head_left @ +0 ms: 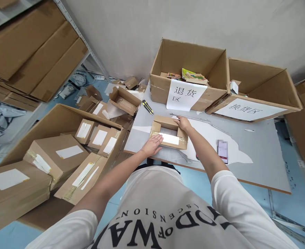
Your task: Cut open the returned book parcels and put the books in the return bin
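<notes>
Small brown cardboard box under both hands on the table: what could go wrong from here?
1. The small brown cardboard box sits close to the near edge of the grey table; a push from the left hand or right hand might slide it off.
2. The smartphone lies beside the right forearm and could be knocked.
3. The yellow and black utility knife lies loose nearby; whether its blade is out cannot be told.

Left hand (pixel 152 145) lies flat on the small carton (pixel 169 132); right hand (pixel 182 122) grips its far flap, seemingly open, 1 utility knife (pixel 147 107) nearby.
</notes>
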